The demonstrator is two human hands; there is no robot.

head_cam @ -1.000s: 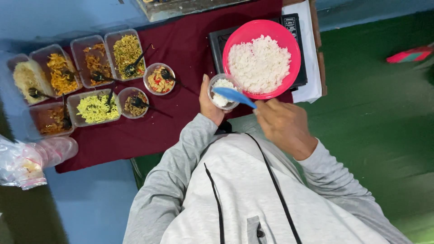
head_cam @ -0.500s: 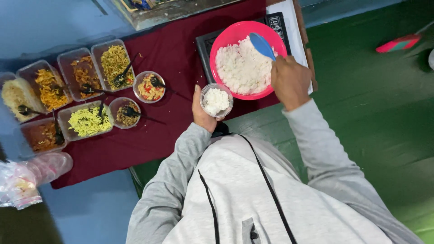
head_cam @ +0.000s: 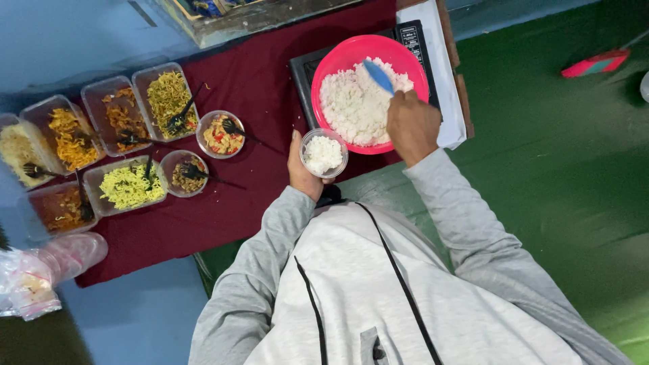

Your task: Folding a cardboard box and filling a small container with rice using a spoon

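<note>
I read the right hand (head_cam: 412, 125) as closed around the blue spoon (head_cam: 378, 76), tip in the rice of the pink bowl (head_cam: 331, 67); left hand (head_cam: 302, 169) fingers wrap the small clear cup (head_cam: 324, 153), held beside the bowl's rim; the cup looks light, thin, crushable; grip its wall gently.

Clear rectangular trays (head_cam: 111, 115) of yellow and orange cooked food stand in two rows on the maroon cloth (head_cam: 263, 81) covering the surface. Two small round tubs (head_cam: 220, 134) sit just beside them, each with a dark spoon. A plastic bag (head_cam: 40, 274) lies at the cloth's near corner. A red object (head_cam: 595, 63) lies on the green floor (head_cam: 561, 169).
</note>
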